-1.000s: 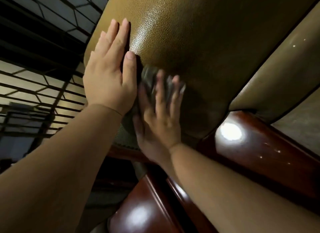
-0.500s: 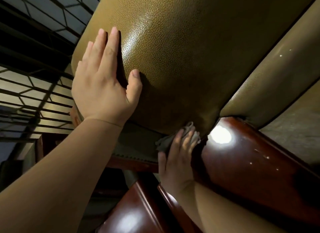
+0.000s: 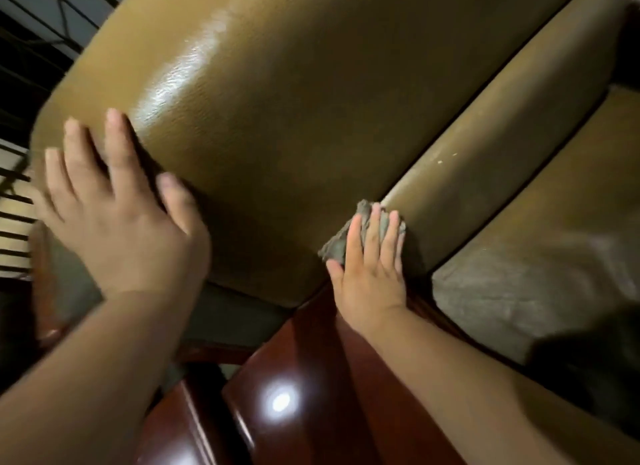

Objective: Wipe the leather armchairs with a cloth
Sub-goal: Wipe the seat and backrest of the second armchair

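A: Is any brand, label or writing showing?

B: None that I am managing to read; the tan leather armchair (image 3: 311, 101) is filling most of the view, its grain catching a glare near the upper left, and nothing printed is appearing on it.

A: How are the hands lying?

B: The left hand (image 3: 117, 222) is resting flat on the lower left edge of the big leather cushion; its fingers (image 3: 116, 153) are lying straight and slightly spread, the thumb angling off to the right; the forearm is running in from the bottom left corner. The right hand (image 3: 372, 274) is pressing the grey cloth (image 3: 337, 246) against the end of the narrower leather roll (image 3: 485, 142), right where that roll is meeting the big cushion; its fingers are lying straight and close together on top of the cloth, not curling round it.

A: And where is the cloth sitting?

B: It is bunching under the right fingers, sticking out past the fingertips and to the left of the hand, just above the glossy red-brown wooden frame (image 3: 294, 378).

A: What is proving hard to make out?

B: The left hand is smearing with blur; the part of the cloth under the palm is staying hidden; the greyish patch (image 3: 519, 284) at the right is looking dusty or worn, though I cannot tell which; the dark shape at the lower right is being cut off by the picture's edge.
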`<state>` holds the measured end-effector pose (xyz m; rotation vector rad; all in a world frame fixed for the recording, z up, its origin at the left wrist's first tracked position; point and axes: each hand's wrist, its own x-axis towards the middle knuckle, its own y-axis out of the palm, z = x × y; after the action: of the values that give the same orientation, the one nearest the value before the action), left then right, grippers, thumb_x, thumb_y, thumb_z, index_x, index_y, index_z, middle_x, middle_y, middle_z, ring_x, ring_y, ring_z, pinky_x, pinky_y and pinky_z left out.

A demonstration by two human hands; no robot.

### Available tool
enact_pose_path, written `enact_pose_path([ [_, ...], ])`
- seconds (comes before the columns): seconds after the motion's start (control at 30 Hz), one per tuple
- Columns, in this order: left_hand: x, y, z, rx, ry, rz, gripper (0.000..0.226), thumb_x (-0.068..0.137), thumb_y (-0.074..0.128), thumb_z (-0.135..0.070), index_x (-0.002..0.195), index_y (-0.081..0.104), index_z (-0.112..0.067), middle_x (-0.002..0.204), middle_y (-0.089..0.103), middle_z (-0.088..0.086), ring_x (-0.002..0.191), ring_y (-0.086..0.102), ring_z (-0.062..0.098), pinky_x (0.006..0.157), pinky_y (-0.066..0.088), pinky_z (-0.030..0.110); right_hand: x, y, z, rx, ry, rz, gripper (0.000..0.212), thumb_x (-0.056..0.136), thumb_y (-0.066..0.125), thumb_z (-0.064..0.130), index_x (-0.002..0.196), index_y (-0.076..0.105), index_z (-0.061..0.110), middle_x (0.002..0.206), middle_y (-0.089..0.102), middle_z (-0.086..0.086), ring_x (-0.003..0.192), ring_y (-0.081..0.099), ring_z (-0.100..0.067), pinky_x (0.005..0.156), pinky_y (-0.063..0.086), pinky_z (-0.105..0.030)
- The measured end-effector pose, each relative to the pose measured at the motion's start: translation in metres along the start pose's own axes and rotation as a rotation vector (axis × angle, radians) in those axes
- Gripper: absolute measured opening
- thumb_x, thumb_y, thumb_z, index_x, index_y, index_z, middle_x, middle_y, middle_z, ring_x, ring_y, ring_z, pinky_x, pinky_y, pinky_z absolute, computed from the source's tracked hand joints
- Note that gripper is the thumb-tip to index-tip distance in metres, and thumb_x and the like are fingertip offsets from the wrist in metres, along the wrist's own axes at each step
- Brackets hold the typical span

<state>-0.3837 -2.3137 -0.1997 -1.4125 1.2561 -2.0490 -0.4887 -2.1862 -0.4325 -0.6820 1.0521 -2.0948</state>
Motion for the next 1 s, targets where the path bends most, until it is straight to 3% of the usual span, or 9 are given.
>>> enact_pose_path([
  [0.1,-0.047,0.022,-0.073,0.098,0.166,0.162,0.083,0.088,0.059,-0.05,0.164,0.032,-0.033,0.173,0.004,0.025,0.157,0.002,0.056,0.122,-0.001,0.074,0.086,-0.043,-0.071,-0.055,0.178,-0.101,0.082,0.101,0.036,0.052,0.164,0.015,0.005,0.17,0.005,-0.028,0.155,0.002,-0.052,0.125,0.01,-0.065],
  [0.17,-0.065,0.054,-0.107,0.153,0.317,0.262,0.081,0.091,0.055,-0.055,0.165,0.031,-0.035,0.176,-0.003,0.018,0.158,-0.011,0.049,0.119,-0.011,0.073,0.133,-0.069,-0.115,-0.054,0.259,-0.084,0.076,0.104,0.034,0.048,0.165,0.012,0.009,0.171,-0.001,-0.024,0.156,-0.003,-0.049,0.125,0.01,-0.064],
  [0.3,-0.084,0.112,-0.158,0.207,0.388,0.381,0.078,0.099,0.037,-0.061,0.168,0.007,-0.039,0.171,-0.027,0.003,0.15,-0.042,0.035,0.113,-0.035,0.062,0.1,-0.063,-0.121,-0.082,0.071,-0.055,0.081,0.102,0.037,0.045,0.165,0.004,0.006,0.171,-0.008,-0.025,0.156,-0.007,-0.049,0.127,0.009,-0.062],
  [0.4,-0.086,0.129,-0.174,0.256,0.506,0.38,0.077,0.101,0.037,-0.056,0.167,0.003,-0.037,0.172,-0.027,0.002,0.155,-0.034,0.031,0.115,-0.034,0.06,0.042,-0.043,-0.127,-0.084,-0.339,0.068,0.087,0.097,0.057,0.041,0.163,0.012,0.005,0.171,-0.004,-0.023,0.156,-0.005,-0.05,0.128,0.002,-0.058],
  [0.47,-0.084,0.134,-0.172,0.273,0.55,0.333,0.078,0.099,0.037,-0.054,0.168,0.01,-0.032,0.174,-0.019,0.005,0.159,-0.023,0.035,0.117,-0.03,0.063,0.064,-0.049,-0.158,-0.154,-0.468,0.052,0.092,0.093,0.061,0.048,0.163,0.016,0.007,0.172,0.003,-0.022,0.157,0.0,-0.049,0.127,0.003,-0.058],
  [0.6,-0.084,0.153,-0.163,0.302,0.722,0.17,0.079,0.099,0.041,-0.06,0.167,0.027,-0.022,0.177,0.004,0.011,0.162,-0.004,0.038,0.122,-0.014,0.069,0.184,-0.094,-0.224,-0.06,0.079,-0.154,0.079,0.102,0.033,0.05,0.165,0.01,0.008,0.171,0.002,-0.024,0.156,0.0,-0.051,0.125,0.011,-0.066],
  [0.67,-0.084,0.167,-0.163,0.301,0.823,0.117,0.084,0.096,0.042,-0.066,0.166,0.031,-0.019,0.176,0.014,0.008,0.163,0.005,0.034,0.126,-0.007,0.065,0.212,-0.108,-0.236,0.038,0.209,-0.194,0.074,0.103,0.027,0.047,0.166,0.01,0.012,0.172,-0.003,-0.022,0.156,-0.005,-0.05,0.125,0.008,-0.066],
  [0.87,-0.087,0.183,-0.161,0.279,0.834,0.043,0.088,0.092,0.045,-0.068,0.164,0.036,-0.019,0.174,0.025,0.002,0.163,0.012,0.028,0.128,0.003,0.055,0.104,-0.058,-0.205,0.032,-0.286,-0.012,0.08,0.1,0.049,0.043,0.164,0.017,0.009,0.171,0.004,-0.022,0.156,-0.005,-0.052,0.126,0.002,-0.064],
  [1.0,-0.091,0.181,-0.164,0.297,0.818,0.055,0.088,0.09,0.047,-0.067,0.165,0.035,-0.022,0.17,0.033,-0.004,0.163,0.01,0.029,0.128,0.003,0.053,0.165,-0.084,-0.243,-0.084,-0.353,-0.085,0.075,0.101,0.044,0.047,0.164,0.024,0.011,0.171,0.013,-0.022,0.155,0.002,-0.054,0.125,0.009,-0.066],
])
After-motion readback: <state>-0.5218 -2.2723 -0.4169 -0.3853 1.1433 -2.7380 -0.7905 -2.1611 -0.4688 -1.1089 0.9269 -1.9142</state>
